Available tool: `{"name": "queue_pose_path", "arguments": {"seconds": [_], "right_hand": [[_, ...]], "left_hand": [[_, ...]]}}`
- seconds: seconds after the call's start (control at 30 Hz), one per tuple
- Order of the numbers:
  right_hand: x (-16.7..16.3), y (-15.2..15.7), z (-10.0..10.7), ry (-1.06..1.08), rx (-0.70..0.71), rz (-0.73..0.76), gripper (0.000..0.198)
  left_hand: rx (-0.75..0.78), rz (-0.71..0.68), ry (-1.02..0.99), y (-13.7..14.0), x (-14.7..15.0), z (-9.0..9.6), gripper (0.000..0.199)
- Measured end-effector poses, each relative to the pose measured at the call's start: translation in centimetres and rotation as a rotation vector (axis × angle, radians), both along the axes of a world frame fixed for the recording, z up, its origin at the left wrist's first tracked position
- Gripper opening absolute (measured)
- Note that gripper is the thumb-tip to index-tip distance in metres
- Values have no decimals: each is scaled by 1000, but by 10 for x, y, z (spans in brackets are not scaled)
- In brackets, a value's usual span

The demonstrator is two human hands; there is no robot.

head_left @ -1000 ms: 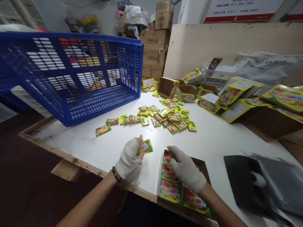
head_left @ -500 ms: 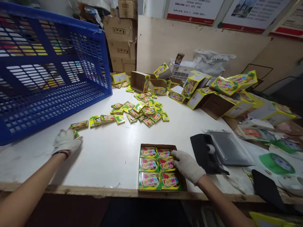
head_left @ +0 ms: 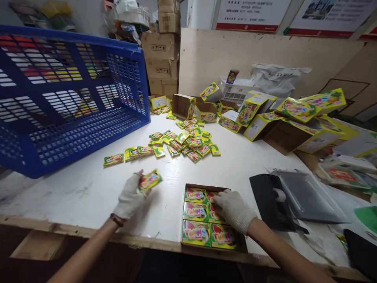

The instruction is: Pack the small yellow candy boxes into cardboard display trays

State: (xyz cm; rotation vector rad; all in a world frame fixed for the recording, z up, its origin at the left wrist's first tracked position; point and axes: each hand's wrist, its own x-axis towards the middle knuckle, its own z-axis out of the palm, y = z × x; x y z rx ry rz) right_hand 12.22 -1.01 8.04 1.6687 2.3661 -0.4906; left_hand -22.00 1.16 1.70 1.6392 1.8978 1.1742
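Observation:
My left hand, in a white knit glove, is closed on a small yellow-green candy box, lifted slightly above the white table. To its right, an open brown carton at the table's front edge holds several TWINS candy boxes in two columns. My right hand, also gloved, lies over the right column, its fingers bent but apart and touching the upper boxes. Part of that column is hidden beneath it. A loose pile of candy boxes lies farther back, with a short row trailing left.
A large blue crate leans on its side at the left. Empty display cartons crowd the back right. A black tape dispenser and clear plastic sheets lie right of my right hand. Stacked brown cartons stand behind.
My left hand has moved right from the row's left end, bringing a candy box with it. My right hand has shifted slightly farther over the boxes. The camera view has turned somewhat left.

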Motion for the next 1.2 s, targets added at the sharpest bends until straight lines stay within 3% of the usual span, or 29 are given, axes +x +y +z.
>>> {"name": "queue_pose_path", "arguments": {"seconds": [0.13, 0.23, 0.37, 0.47, 0.57, 0.73, 0.87, 0.97, 1.07, 1.2], "right_hand": [[-19, 3, 6, 603, 39, -270, 35], [-12, 10, 12, 785, 120, -375, 30], [25, 17, 17, 726, 209, -477, 26], [40, 16, 18, 766, 122, -442, 35], [37, 15, 15, 732, 36, -378, 21], [35, 18, 5, 576, 153, -381, 30], [43, 21, 1, 559, 58, -416, 22], [47, 22, 3, 482, 78, -475, 21], [42, 19, 3, 384, 103, -343, 22], [26, 14, -7, 150, 86, -71, 30]], "left_hand": [[296, -425, 152, -15, 80, 14, 57], [436, -590, 259, -13, 121, 21, 66], [421, -586, 323, -5, 154, 17, 72], [416, -649, 301, -3, 171, 13, 66], [386, -679, 246, -3, 184, 13, 69], [296, -693, 162, -6, 189, 7, 59], [315, -716, 135, -11, 188, 3, 65], [158, -656, 269, -12, 189, 8, 54], [-8, -674, 471, -12, 191, 13, 28], [-53, -656, 529, -15, 190, 20, 16]]}}
